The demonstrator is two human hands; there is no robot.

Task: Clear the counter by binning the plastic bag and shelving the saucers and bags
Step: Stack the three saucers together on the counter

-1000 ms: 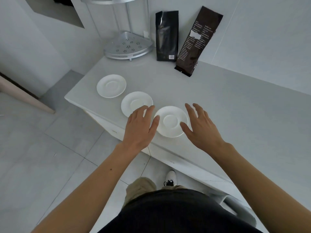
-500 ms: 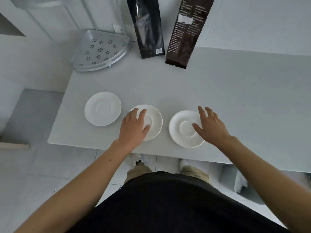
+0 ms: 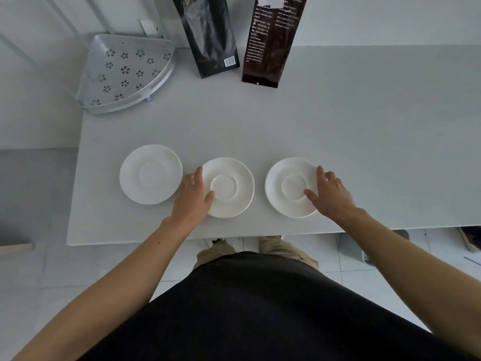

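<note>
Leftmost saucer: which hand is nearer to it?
Left. The left hand rests on the left rim of the middle saucer, just right of the leftmost saucer. The right hand is on the rightmost saucer, beyond the middle one.

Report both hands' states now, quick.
Left hand: pinches the middle saucer at its left rim.
Right hand: pinches the right saucer at its right rim.

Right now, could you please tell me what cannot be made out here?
Glossy black foil bag and brown printed bag: tops cut by head view's top edge.
Perforated metal corner shelf: posts cut likewise.
Left hand at middle white saucer, right hand at right white saucer: hands hide fingertips; grip unclear.
</note>
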